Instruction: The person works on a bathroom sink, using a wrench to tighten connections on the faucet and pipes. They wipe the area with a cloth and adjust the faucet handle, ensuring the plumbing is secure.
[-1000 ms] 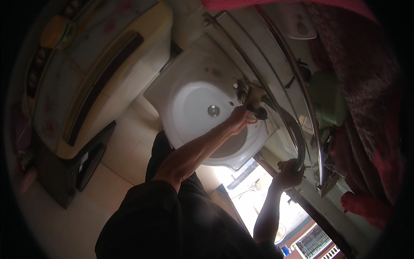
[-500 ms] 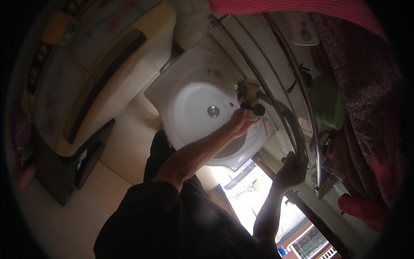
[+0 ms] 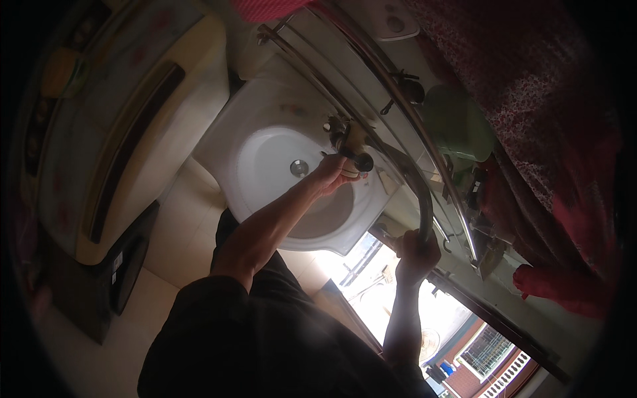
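Observation:
A white washbasin (image 3: 265,126) is under me, with a metal tap (image 3: 344,134) at its rim. My left hand (image 3: 335,174) reaches over the bowl and is closed around the dark end piece (image 3: 363,161) at the tap's spout. From there a dark curved hose (image 3: 419,192) runs down to my right hand (image 3: 417,249), which grips it in a fist. The drain (image 3: 298,167) shows in the bowl just left of my left hand.
A washing machine (image 3: 126,126) stands left of the basin, with a dark box (image 3: 123,265) on the tiled floor beside it. Chrome rails and a glass shelf (image 3: 398,113) carry a green object (image 3: 458,123). Red patterned cloth (image 3: 531,99) hangs on the right. A bright mirror (image 3: 398,305) is below.
The whole view has slid a little to the left. Both hands keep the same hold, left at the tap and right on the hose.

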A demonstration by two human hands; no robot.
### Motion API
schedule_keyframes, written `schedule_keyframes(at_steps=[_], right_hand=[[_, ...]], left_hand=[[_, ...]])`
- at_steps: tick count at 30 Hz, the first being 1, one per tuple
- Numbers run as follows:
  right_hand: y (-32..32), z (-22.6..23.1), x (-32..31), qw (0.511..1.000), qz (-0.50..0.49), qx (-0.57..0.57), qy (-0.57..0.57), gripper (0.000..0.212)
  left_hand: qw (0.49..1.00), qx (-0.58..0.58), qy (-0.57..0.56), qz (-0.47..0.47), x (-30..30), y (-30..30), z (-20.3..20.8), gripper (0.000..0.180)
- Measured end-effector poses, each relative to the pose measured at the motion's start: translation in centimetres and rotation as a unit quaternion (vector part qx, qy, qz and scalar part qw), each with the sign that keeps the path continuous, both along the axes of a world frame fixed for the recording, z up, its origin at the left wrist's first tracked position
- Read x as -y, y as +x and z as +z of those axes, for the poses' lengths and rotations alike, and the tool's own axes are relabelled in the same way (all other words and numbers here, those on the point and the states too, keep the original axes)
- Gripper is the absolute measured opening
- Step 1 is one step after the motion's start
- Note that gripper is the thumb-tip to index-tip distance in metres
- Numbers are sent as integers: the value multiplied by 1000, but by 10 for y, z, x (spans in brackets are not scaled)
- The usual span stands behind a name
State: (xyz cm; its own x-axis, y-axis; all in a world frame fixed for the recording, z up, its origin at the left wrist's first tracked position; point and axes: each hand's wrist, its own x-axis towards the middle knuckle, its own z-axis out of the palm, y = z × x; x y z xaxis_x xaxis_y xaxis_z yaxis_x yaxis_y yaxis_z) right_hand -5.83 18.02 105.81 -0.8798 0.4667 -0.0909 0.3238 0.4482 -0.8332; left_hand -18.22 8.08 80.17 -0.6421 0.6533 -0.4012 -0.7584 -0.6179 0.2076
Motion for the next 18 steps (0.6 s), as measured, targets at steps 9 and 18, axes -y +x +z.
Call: schedule_keyframes(at_steps=[9,18], right_hand=[[-21,-4,-34,982,45,48,177,12],[-18,-12,-54,968,66,4,241,15]], left_hand=[[992,50,108,48,-5,2,-6,42],[990,51,126,29,-4,-5,-11,57]])
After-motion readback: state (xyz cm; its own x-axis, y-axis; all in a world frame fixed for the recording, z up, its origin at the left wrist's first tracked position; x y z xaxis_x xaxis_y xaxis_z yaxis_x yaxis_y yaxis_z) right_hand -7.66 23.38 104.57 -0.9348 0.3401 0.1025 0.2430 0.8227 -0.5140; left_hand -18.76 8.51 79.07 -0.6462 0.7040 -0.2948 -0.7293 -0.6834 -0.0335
